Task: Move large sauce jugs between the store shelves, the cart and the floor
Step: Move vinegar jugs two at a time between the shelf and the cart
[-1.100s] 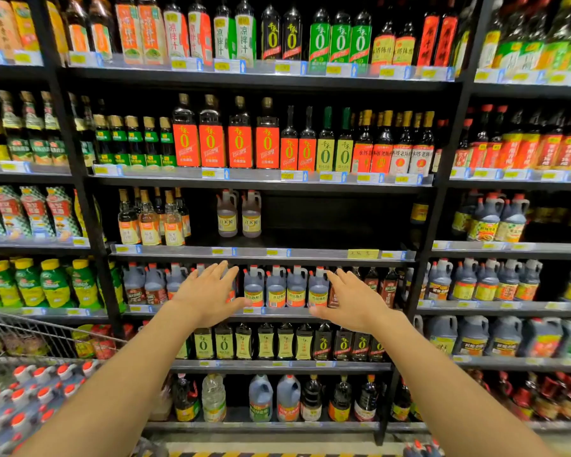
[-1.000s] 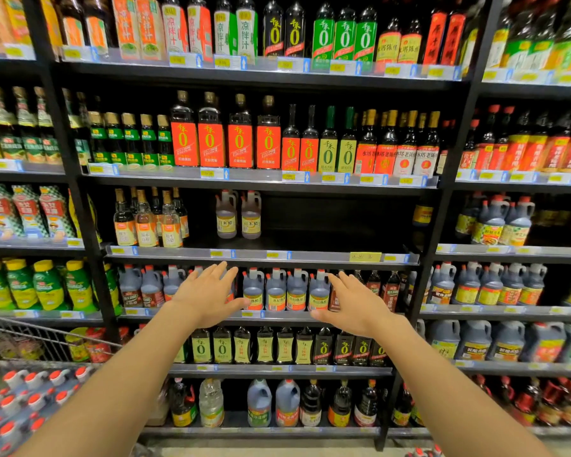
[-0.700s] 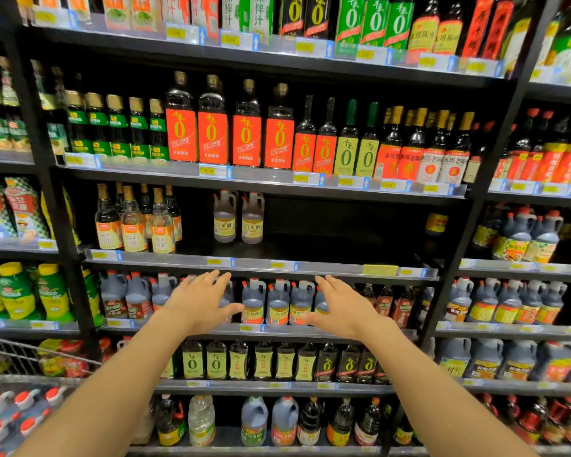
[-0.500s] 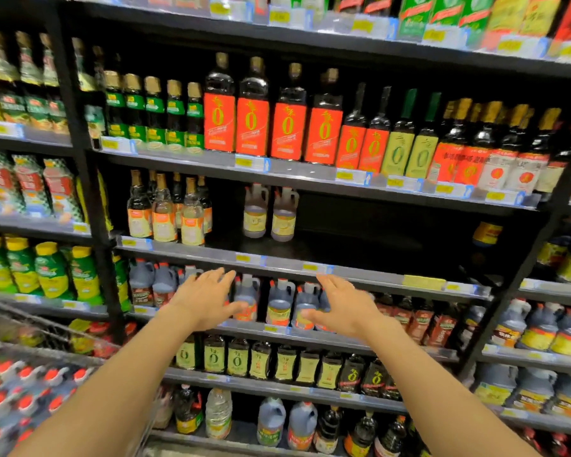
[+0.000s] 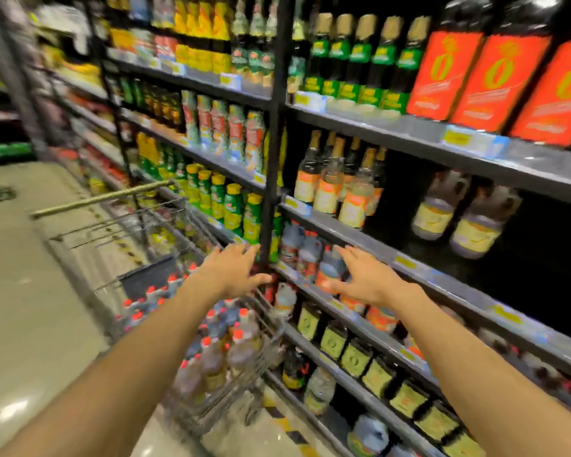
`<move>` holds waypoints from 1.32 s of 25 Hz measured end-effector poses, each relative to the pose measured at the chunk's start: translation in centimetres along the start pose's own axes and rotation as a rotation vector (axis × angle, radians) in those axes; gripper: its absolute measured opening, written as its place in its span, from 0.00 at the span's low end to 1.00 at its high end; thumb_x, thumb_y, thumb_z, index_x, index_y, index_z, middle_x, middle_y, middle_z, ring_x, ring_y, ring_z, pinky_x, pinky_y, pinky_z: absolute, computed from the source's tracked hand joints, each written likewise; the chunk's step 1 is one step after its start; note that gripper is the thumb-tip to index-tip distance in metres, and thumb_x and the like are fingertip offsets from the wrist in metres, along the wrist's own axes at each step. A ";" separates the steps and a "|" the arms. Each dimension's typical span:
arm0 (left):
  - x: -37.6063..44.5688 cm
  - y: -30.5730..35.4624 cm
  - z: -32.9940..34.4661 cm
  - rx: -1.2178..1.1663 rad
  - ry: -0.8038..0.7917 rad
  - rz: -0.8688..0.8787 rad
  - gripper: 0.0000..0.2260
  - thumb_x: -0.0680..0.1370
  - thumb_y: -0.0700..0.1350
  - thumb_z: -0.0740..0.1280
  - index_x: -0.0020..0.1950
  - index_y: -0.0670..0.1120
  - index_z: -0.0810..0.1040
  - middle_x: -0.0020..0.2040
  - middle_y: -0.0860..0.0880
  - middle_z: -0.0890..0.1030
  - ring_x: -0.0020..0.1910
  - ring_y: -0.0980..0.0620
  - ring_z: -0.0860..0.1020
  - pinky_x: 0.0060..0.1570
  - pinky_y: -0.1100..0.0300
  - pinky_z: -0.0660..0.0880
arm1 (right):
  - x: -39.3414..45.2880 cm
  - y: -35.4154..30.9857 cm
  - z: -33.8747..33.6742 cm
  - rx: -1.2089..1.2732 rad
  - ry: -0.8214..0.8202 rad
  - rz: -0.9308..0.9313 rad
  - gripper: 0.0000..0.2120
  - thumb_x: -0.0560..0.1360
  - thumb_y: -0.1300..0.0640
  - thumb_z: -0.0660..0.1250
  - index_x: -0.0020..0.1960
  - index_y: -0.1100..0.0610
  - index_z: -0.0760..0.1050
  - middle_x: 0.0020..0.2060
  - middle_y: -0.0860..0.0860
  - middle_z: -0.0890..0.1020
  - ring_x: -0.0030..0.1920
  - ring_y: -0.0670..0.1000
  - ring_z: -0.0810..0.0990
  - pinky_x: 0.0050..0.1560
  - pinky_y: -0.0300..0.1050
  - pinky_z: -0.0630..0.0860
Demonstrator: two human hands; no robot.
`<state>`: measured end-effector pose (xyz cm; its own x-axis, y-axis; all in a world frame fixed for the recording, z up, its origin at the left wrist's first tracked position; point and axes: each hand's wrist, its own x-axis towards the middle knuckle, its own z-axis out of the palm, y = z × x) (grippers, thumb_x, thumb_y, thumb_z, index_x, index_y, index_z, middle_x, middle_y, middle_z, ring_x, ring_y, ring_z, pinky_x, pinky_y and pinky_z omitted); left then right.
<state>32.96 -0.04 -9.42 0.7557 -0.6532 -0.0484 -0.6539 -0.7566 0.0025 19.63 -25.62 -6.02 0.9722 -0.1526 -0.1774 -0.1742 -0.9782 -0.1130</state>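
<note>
Two bare arms reach out before dark store shelves (image 5: 409, 136) packed with sauce bottles, the whole scene smeared by motion. The left hand (image 5: 231, 270) is spread, fingers straight and thumb out, and hangs above the far end of a wire cart (image 5: 264, 344) parked against the shelving; its grip holds nothing. The right hand (image 5: 366, 280) is likewise spread, fingers extended in front of a row of grey, red-capped jugs (image 5: 305, 250) on a lower shelf; blur makes it impossible to tell whether the fingertips touch a jug. The cart is filled with red-capped sauce jugs (image 5: 234, 344) standing upright, crowded together. Two more large jugs (image 5: 455, 214) with pale labels stand side by side, set back on the shelf above the right hand. Orange-labelled bottles (image 5: 495, 74) line the shelf over those, and green bottles with yellow caps (image 5: 225, 201) sit to the left of a black upright post. Pale tiled floor (image 5: 20, 291) stretches to the left of the cart
</note>
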 end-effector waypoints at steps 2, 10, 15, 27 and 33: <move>-0.6 -2.8 0.8 -0.022 0.003 -0.143 0.40 0.79 0.70 0.54 0.83 0.47 0.52 0.81 0.45 0.60 0.79 0.44 0.61 0.76 0.43 0.59 | 5.1 -1.2 0.1 -0.016 -0.029 -0.123 0.49 0.76 0.27 0.58 0.84 0.52 0.43 0.83 0.53 0.47 0.83 0.55 0.49 0.81 0.54 0.53; -4.6 -7.9 4.9 -0.138 -0.095 -0.652 0.48 0.72 0.77 0.47 0.82 0.47 0.55 0.80 0.45 0.62 0.77 0.44 0.65 0.75 0.47 0.63 | 19.4 -8.6 2.2 -0.069 -0.135 -0.595 0.51 0.73 0.25 0.59 0.84 0.53 0.46 0.83 0.54 0.52 0.82 0.54 0.53 0.79 0.52 0.56; -5.9 -9.2 8.6 -0.188 -0.186 -0.789 0.39 0.79 0.69 0.56 0.83 0.48 0.53 0.80 0.46 0.64 0.77 0.45 0.65 0.76 0.47 0.61 | 23.7 -13.1 6.8 -0.064 -0.264 -0.771 0.48 0.77 0.29 0.59 0.84 0.54 0.44 0.83 0.53 0.48 0.83 0.54 0.50 0.80 0.51 0.54; -1.7 -12.1 25.1 -0.560 -0.341 -0.735 0.35 0.83 0.56 0.63 0.82 0.42 0.52 0.79 0.41 0.61 0.76 0.41 0.64 0.73 0.54 0.61 | 30.7 -15.8 23.7 -0.095 -0.519 -0.757 0.44 0.79 0.34 0.63 0.83 0.55 0.49 0.82 0.53 0.56 0.80 0.56 0.58 0.76 0.53 0.62; 1.9 -13.0 33.4 -0.614 -0.479 -0.823 0.34 0.78 0.49 0.70 0.78 0.38 0.60 0.75 0.36 0.67 0.71 0.37 0.70 0.67 0.52 0.68 | 34.4 -15.2 34.0 -0.118 -0.666 -0.724 0.40 0.75 0.37 0.70 0.78 0.55 0.60 0.72 0.58 0.71 0.71 0.61 0.72 0.63 0.56 0.74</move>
<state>41.61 9.54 -42.95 0.7688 0.0290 -0.6388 0.2649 -0.9236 0.2770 50.40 -11.17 -43.61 0.5450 0.5626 -0.6217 0.4789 -0.8175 -0.3200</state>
